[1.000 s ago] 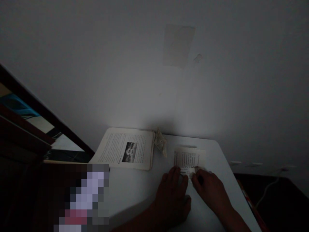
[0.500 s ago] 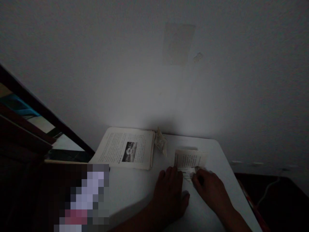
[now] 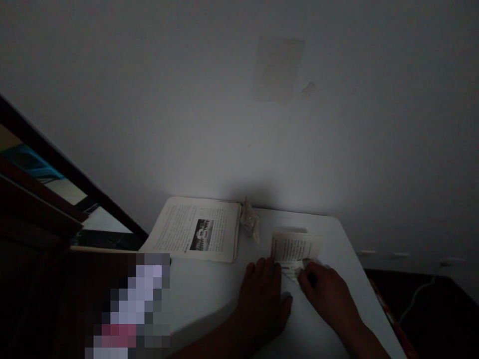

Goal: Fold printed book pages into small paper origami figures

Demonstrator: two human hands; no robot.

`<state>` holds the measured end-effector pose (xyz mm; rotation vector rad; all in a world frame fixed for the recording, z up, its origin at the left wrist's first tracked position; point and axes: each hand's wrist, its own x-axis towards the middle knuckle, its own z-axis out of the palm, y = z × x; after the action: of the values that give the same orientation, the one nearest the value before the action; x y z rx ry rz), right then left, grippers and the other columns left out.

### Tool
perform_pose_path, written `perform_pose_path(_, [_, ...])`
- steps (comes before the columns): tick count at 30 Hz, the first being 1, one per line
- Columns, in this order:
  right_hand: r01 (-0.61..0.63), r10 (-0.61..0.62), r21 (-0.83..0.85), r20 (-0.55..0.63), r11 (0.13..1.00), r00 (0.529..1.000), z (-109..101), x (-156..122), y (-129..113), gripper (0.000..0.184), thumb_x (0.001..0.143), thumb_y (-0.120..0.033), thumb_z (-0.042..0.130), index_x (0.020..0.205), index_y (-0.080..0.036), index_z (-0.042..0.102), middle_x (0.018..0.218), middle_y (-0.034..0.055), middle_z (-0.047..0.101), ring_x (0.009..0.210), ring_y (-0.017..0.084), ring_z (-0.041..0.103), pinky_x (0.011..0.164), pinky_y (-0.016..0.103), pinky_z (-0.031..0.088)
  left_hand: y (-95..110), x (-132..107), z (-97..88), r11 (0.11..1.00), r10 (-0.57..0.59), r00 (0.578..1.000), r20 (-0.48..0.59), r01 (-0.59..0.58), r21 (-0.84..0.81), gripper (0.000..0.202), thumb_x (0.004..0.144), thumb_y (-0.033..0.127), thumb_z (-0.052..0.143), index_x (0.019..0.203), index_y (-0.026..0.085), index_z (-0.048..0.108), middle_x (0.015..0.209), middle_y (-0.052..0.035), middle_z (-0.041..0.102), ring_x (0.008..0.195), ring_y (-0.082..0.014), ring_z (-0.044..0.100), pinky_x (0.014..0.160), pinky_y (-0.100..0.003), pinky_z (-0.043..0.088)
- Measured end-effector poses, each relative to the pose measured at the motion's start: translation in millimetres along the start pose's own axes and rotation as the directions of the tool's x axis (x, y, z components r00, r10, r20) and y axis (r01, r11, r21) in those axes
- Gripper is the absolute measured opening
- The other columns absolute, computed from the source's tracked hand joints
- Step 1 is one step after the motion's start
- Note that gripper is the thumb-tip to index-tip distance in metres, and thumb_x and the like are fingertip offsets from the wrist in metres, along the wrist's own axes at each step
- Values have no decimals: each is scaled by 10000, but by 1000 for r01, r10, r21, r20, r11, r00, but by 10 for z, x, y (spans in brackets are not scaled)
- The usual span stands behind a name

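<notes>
A printed sheet of paper (image 3: 297,248) lies on the white table, partly folded. Its far part stands up, and its near part comes to a creased point between my hands. My left hand (image 3: 262,299) rests palm down at the paper's left edge, fingers stretched forward and thumb held apart. At the right side, my right hand (image 3: 329,294) is closed, thumb and index finger pinching the paper's lower right edge. Farther back stands a small folded paper shape (image 3: 249,220) with pointed ends.
A stack of printed pages (image 3: 172,227) with a dark picture lies at the back left of the table (image 3: 209,284). The wall (image 3: 194,124) rises directly behind. A dark slanted frame (image 3: 75,172) is at left, and a pale cable (image 3: 417,294) hangs at right.
Both hands stay in nearly the same places on the paper. The view has shifted very slightly.
</notes>
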<state>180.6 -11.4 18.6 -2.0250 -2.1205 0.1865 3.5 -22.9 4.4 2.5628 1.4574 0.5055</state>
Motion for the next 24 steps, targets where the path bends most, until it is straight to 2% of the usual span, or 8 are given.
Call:
perform_pose_path(10, [-4,4,-4,-10,1000,1000,16,1,1,274,867,-338,409,645,-221,521,638,19,626,642,211,581,621,295,352,-9,33,-34,1000,-1,1000,12,1,-9,521,831,420,443,1260,124,432,1271,-145,459,1154,-315,402,984,-490,309])
perform_pose_path(24, [13,-13,-7,-5,1000,1000,16,12,17,276,861,-343,418,643,-218,532,633,22,633,623,208,584,604,292,346,-18,0,19,1000,8,1000,-5,-8,-1,519,839,425,429,1268,132,432,1284,-148,449,1169,-320,386,990,-500,291])
